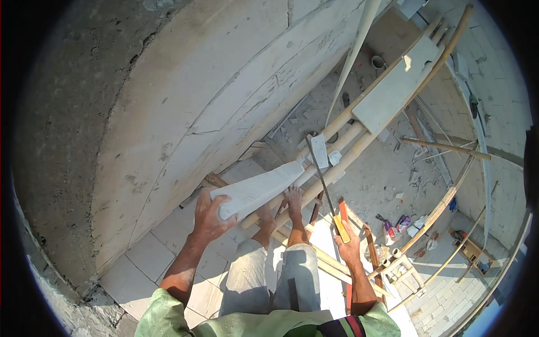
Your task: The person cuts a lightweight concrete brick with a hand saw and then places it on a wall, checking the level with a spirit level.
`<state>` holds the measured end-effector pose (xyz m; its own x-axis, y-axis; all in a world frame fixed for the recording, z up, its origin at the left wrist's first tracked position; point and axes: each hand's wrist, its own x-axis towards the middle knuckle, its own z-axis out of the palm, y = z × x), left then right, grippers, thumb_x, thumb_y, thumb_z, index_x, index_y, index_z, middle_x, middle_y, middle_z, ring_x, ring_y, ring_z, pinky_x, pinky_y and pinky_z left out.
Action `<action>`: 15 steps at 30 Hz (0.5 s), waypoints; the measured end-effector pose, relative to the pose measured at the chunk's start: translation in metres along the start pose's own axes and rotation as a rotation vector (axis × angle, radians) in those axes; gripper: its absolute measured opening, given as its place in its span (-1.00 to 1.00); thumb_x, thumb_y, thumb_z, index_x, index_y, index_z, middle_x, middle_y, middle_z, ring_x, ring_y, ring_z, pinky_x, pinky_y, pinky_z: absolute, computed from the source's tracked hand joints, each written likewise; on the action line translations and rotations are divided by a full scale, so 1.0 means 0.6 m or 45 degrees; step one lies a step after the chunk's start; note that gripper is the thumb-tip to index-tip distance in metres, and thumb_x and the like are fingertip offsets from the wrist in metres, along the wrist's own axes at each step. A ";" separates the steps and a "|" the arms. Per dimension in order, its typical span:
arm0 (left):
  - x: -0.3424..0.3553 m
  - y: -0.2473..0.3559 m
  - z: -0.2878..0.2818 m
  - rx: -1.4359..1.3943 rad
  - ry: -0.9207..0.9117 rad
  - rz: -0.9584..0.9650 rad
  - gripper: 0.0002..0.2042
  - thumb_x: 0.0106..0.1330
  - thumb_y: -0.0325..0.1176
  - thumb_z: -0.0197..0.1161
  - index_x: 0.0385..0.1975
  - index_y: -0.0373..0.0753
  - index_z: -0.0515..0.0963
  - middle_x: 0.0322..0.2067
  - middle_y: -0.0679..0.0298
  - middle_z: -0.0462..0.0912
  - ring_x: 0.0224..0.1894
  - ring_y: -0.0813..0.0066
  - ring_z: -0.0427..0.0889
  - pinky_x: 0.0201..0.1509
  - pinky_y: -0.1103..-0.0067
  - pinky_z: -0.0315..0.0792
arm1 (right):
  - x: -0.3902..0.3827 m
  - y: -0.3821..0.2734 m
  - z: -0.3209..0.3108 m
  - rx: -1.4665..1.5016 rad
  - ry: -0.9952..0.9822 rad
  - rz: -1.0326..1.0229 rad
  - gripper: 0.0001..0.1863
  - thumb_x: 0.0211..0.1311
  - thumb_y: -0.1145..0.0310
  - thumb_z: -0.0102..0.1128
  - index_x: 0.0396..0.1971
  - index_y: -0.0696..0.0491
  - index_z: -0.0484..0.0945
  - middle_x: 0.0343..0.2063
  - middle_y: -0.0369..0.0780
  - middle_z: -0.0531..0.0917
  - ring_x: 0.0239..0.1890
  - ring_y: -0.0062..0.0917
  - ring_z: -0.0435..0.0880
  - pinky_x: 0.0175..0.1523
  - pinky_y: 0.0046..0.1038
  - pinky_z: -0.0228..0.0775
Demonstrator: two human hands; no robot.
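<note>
My left hand [211, 214] is wrapped round the near end of a long, pale concrete block [261, 188], which tapers to a narrower, broken-looking far end. The block lies slantwise on bamboo poles [317, 194] in front of me. In my right hand [349, 245] is a handsaw with a yellow handle [341, 229]. Its thin dark blade points up and away, passing just right of the block's far end. Beside the blade lie a pale offcut [319, 150] and a smaller broken chunk [334, 157], both on the poles.
My bare feet [294, 201] rest on the bamboo scaffold. Farther along it lies a wide pale slab [387, 98]. A block wall [196, 101] rises along the left. Well below, the floor [373, 185] carries rubble and bags [398, 226]. More poles [443, 205] cross at right.
</note>
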<state>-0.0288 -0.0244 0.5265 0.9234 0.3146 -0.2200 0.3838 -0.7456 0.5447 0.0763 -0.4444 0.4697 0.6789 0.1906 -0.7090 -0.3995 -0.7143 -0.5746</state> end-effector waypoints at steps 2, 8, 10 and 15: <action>0.000 0.006 -0.010 0.025 -0.100 -0.050 -0.42 -0.17 -0.25 0.54 -0.05 -0.11 0.48 -0.05 -0.03 0.36 -0.01 -0.12 0.49 0.01 0.15 0.48 | -0.073 -0.011 -0.026 0.117 0.110 -0.079 -0.35 0.08 0.49 0.32 0.24 0.21 0.41 0.10 0.04 0.59 0.15 -0.30 0.57 0.26 -0.40 0.35; -0.020 0.027 -0.026 0.062 -0.138 0.003 -0.34 -0.12 -0.19 0.49 0.09 -0.07 0.43 -0.07 -0.07 0.35 0.00 -0.17 0.48 0.03 0.13 0.49 | -0.199 -0.159 -0.085 0.466 0.177 -0.028 -0.36 0.06 0.67 0.19 0.24 0.28 0.38 0.06 -0.09 0.60 -0.04 -0.45 0.66 0.05 -0.51 0.47; -0.029 0.032 -0.023 0.028 -0.233 0.018 -0.31 -0.09 -0.20 0.48 0.14 -0.07 0.40 -0.04 -0.08 0.34 0.00 -0.19 0.48 0.02 0.13 0.49 | -0.180 -0.231 -0.093 0.425 0.172 -0.098 -0.36 0.07 0.67 0.20 0.25 0.25 0.38 0.05 -0.08 0.61 -0.05 -0.44 0.67 0.05 -0.50 0.48; -0.043 0.040 0.003 -0.047 -0.348 -0.167 -0.26 -0.03 -0.20 0.47 0.24 -0.07 0.33 0.07 -0.13 0.28 0.11 -0.18 0.44 0.06 0.13 0.45 | -0.162 -0.359 -0.111 0.254 0.139 -0.392 -0.36 0.09 0.65 0.21 0.26 0.20 0.38 0.03 -0.07 0.62 -0.06 -0.41 0.68 0.03 -0.47 0.50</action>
<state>-0.0436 -0.0515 0.5437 0.8354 0.2334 -0.4976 0.5044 -0.6853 0.5254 0.1375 -0.3540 0.6896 0.8433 0.2951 -0.4492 -0.2714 -0.4876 -0.8298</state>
